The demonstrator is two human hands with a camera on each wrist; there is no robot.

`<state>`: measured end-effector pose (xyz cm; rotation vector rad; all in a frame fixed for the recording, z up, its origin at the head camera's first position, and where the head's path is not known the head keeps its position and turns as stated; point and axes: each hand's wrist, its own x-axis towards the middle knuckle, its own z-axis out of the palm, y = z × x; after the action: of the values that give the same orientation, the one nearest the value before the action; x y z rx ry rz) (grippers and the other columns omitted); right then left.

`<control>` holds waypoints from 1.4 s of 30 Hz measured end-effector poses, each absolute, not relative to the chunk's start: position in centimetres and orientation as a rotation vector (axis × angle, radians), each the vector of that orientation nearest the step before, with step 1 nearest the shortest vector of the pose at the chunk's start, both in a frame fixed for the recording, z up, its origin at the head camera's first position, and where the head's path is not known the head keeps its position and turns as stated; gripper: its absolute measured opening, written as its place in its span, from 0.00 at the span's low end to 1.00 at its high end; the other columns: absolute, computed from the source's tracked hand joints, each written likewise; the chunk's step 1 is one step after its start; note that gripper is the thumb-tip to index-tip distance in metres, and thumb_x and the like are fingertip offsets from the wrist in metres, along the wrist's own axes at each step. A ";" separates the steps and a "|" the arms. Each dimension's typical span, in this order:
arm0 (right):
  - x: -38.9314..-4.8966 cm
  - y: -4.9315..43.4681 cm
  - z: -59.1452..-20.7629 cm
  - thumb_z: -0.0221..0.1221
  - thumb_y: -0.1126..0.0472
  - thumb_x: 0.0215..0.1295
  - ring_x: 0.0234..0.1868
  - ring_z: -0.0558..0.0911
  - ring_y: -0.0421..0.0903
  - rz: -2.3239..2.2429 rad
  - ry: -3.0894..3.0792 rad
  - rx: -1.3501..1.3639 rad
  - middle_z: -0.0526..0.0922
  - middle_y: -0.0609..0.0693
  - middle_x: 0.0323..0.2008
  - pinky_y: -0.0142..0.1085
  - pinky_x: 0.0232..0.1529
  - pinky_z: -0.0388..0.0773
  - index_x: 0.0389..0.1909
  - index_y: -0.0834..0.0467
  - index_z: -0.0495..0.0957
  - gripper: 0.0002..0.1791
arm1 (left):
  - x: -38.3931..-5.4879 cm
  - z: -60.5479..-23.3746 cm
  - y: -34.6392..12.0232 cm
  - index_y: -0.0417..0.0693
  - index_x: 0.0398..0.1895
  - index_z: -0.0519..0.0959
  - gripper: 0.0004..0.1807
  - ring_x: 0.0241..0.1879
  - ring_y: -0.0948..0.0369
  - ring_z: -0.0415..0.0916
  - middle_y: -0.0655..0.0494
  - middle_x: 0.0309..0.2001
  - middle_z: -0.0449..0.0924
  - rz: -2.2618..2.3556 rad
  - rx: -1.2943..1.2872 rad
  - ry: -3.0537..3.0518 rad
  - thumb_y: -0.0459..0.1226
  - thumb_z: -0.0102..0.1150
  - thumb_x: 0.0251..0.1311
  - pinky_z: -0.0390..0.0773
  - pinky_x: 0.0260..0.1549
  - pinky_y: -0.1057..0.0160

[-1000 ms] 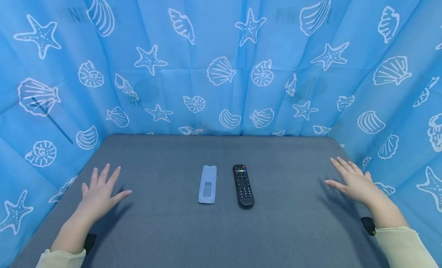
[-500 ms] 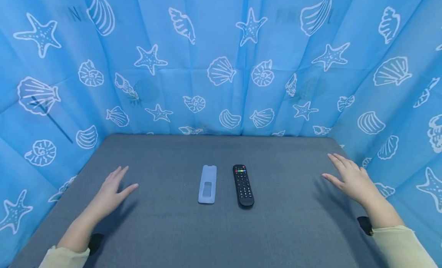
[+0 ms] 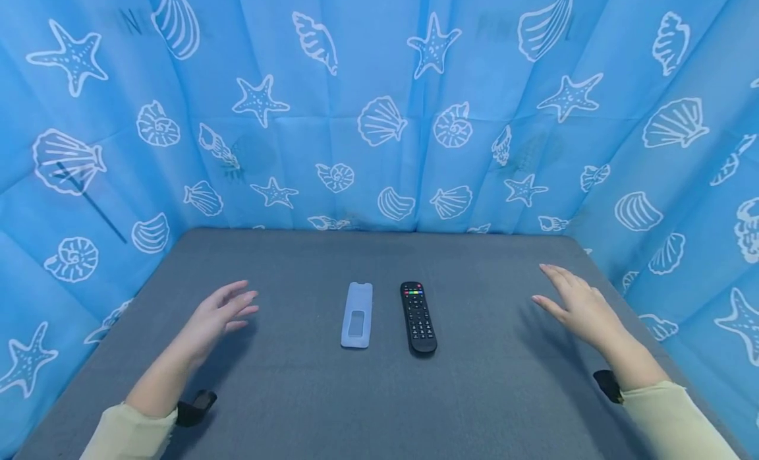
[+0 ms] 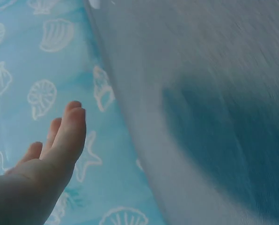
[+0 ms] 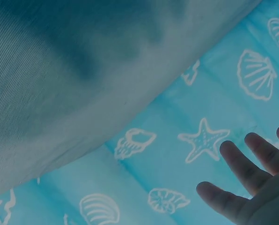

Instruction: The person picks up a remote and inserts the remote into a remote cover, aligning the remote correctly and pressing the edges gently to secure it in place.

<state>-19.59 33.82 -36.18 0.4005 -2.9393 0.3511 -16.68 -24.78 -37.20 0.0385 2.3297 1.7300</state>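
Note:
A black remote control lies face up on the grey table, its coloured buttons toward the far end. Just left of it is a flat, pale blue, remote-shaped cover with a notched top and a rounded rectangular window. My left hand hovers over the table left of the cover, fingers loosely bent and holding nothing. Off to the right of the remote, my right hand is held above the table with relaxed, spread fingers. Both wrist views show only the fingers, the table edge and hand shadows.
A blue curtain printed with white shells and starfish hangs behind the table and along both sides. Dark wrist-worn devices sit under the left wrist and the right wrist.
My left hand has moved right, toward the cover, turning from palm-down spread fingers to loosely bent ones. My right hand has drifted left a little. The remote control and cover have stayed put.

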 end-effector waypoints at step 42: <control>-19.6 24.3 -37.4 0.46 0.56 0.77 0.59 0.72 0.66 1.685 -2.822 0.205 0.62 0.74 0.64 0.48 0.40 0.80 0.71 0.71 0.49 0.32 | -17.3 -39.2 -15.1 0.37 0.74 0.52 0.31 0.57 0.48 0.74 0.33 0.68 0.60 1.978 -0.019 1.958 0.40 0.43 0.74 0.71 0.56 0.49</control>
<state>-19.59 24.26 -37.40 0.2045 -2.8225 1.6851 -17.34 -15.15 -39.15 -0.0190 1.9579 1.9781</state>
